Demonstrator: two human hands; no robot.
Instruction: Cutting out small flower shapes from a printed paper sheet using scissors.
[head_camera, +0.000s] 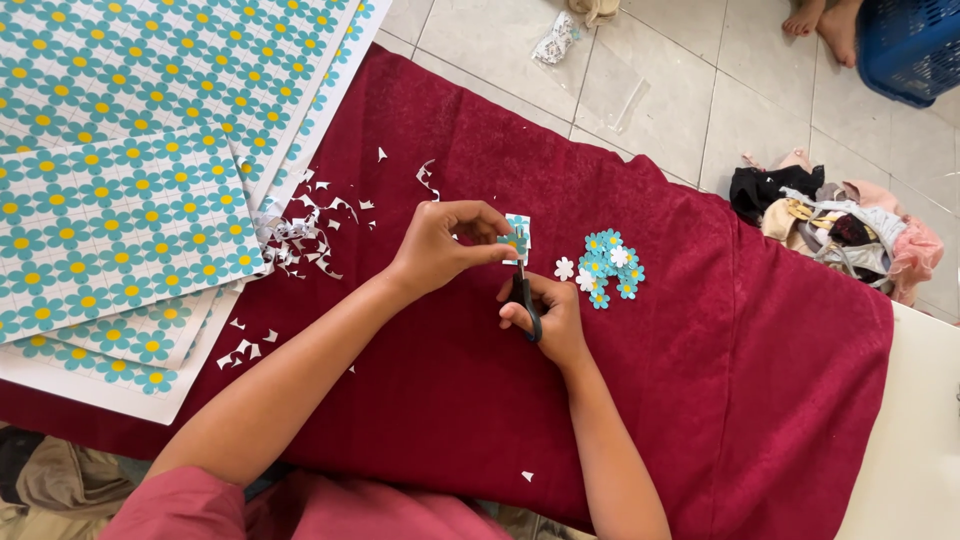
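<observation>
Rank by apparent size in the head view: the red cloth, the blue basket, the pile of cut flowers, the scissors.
1. Red cloth
2. Blue basket, cropped by the frame
3. Pile of cut flowers
4. Scissors, partly hidden by the right hand, so unsure against the pile

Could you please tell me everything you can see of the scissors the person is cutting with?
The scissors are small, with black handle loops and short pale blades. They stand nearly upright in the view, blades pointing away from the person, over the dark red cloth. The right hand grips the handles, fingers through the loops. The blade tips meet the small square of flower-printed paper pinched by the left hand. How far the blades are apart cannot be told.
</observation>
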